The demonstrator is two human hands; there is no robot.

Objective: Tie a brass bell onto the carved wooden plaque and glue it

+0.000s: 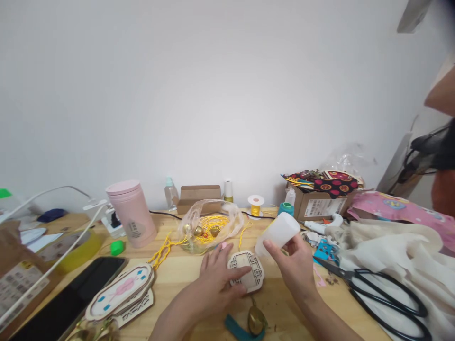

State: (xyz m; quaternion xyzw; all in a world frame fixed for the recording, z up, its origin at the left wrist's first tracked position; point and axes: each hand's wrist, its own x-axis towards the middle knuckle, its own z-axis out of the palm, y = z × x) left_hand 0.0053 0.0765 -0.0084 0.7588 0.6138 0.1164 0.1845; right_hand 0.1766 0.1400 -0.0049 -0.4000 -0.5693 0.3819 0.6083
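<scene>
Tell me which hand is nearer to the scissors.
Right. The right hand, holding the bottle, is to the left of the scissors; the left hand is farther left, resting on the plaque.

hands (217, 280): bare, slim fingers (240, 273) | wrists (306, 294): bare, narrow | forearms (183, 308): bare as far as they show

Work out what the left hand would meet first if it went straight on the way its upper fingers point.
Beyond the small pink thing at its tip, the left hand would likely meet the clear plastic bag of yellow cord first; exact depth is unclear.
</scene>
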